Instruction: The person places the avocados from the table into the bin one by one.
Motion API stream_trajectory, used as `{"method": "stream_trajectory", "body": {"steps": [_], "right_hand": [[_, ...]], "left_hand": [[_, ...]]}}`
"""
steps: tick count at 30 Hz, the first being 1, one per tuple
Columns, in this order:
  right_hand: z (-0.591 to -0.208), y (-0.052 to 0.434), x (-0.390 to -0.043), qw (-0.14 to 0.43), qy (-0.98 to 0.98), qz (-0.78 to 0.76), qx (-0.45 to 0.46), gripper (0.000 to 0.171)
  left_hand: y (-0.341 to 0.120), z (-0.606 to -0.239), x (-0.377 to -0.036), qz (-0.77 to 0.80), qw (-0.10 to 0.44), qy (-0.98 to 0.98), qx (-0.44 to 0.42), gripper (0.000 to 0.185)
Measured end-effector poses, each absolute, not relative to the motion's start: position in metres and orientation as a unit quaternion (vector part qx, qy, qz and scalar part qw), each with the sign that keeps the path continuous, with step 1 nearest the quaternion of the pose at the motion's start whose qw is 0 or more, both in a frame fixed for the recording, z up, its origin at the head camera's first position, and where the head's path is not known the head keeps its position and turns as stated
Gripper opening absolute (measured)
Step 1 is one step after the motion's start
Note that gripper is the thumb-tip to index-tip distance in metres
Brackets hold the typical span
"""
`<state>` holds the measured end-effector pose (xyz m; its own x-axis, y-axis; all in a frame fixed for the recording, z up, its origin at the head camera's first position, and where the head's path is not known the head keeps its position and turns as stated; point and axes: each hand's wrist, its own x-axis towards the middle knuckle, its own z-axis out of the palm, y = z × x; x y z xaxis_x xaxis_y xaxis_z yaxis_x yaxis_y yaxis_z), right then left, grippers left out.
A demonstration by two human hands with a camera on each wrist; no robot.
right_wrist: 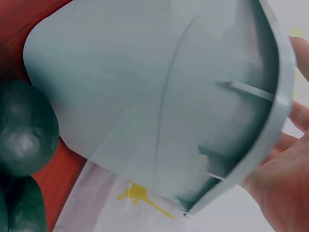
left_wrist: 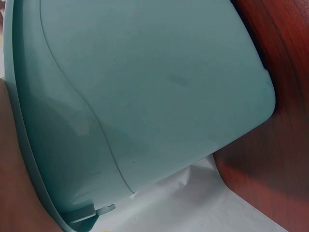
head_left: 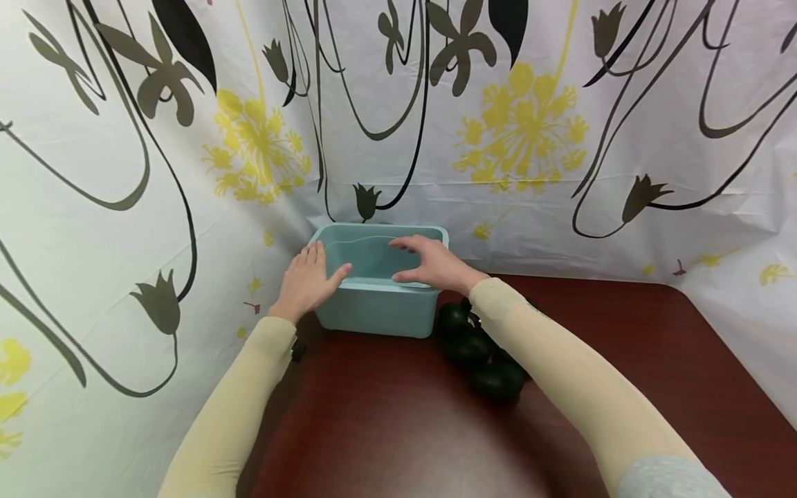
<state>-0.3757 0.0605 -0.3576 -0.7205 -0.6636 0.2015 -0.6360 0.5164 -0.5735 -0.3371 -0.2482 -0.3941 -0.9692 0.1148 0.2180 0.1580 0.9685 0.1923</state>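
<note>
A light blue-green plastic bin (head_left: pixel 376 311) stands upright at the back of the table; its inner floor is hidden. My left hand (head_left: pixel 308 280) lies over the bin's left rim, with fingers extended and thumb spread toward the front edge. The left wrist view has skin right against the rim (left_wrist: pixel 26 145). Over the right side of the opening reaches my right hand (head_left: pixel 432 263), its fingers bent loosely and apart from the thumb. It holds nothing visible; whether it touches the rim (right_wrist: pixel 285 92) I cannot tell. Several dark green, glossy rounded objects (head_left: pixel 467 344) lie beneath my right forearm.
The dark red-brown wooden table (head_left: pixel 398 408) extends forward and right of the bin. A white curtain (head_left: pixel 386 166) with flower prints hangs close behind the bin and along the left. A small black item (head_left: pixel 299 350) shows at my left wrist.
</note>
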Motion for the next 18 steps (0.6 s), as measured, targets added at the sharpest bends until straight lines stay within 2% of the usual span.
{"method": "stream_trajectory", "body": {"steps": [18], "right_hand": [[-0.328,0.089,-0.353,-0.008,0.876,-0.257,-0.408,0.078]], "left_hand": [[-0.247,-0.392,-0.334,-0.106,0.108,-0.986,-0.072,0.112]]}}
